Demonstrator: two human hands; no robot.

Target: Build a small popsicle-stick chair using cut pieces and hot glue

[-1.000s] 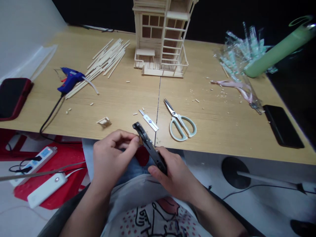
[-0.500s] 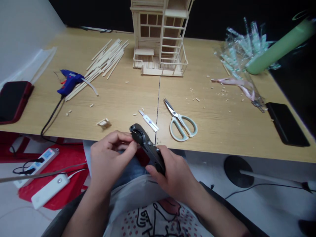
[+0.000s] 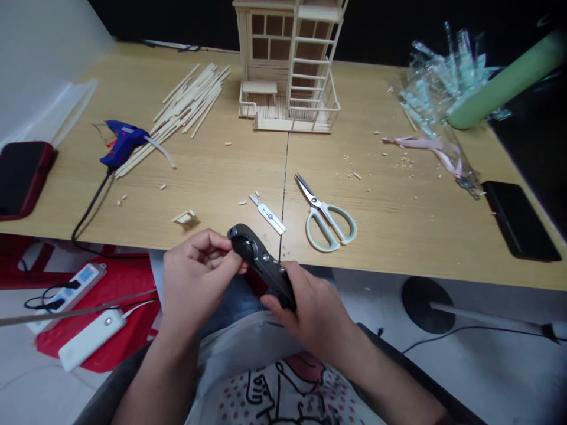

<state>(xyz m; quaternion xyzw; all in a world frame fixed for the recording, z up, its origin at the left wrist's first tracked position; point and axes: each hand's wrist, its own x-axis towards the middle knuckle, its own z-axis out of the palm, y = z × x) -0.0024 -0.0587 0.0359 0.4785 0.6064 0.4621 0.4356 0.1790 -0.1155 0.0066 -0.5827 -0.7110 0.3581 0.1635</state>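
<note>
My right hand is wrapped round the handle of a black plier-like hand tool with a round head, bright screws and a dark red part below. Its exact kind does not show. My left hand is closed in a pinch beside the tool's head; whatever its fingertips hold is hidden. Both hands are over my lap, in front of the table's near edge. Beyond them lie a small white utility knife and scissors with pale green handles. A small piece of joined wooden sticks rests on the left.
A wooden stick house model stands at the back. Left are loose sticks, a blue glue gun with its cord and a phone. Right are plastic wrappers, a green tube and a black phone.
The tool's head has shifted slightly left, along with my left fingertips. My right hand keeps its hold. The whole view has moved a little.
</note>
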